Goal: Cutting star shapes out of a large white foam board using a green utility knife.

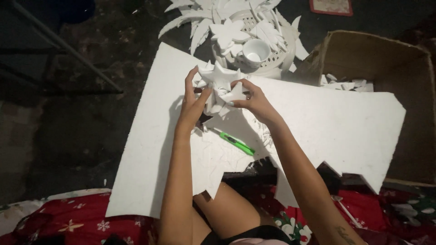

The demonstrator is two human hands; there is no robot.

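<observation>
Above the big white foam sheet, both the left hand and the right hand pinch the white foam star piece, whose thin points may snap if squeezed, with the green cutter lying just below.

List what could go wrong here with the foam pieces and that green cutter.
1. The green cutter lies on the foam sheet right under both forearms; if its blade is out, which cannot be told, a lowered arm might get nicked.
2. The left hand and right hand pinch a small white foam star cluster; its thin points could snap.
3. The sheet overhangs the lap, so it may tip or crack.
</observation>
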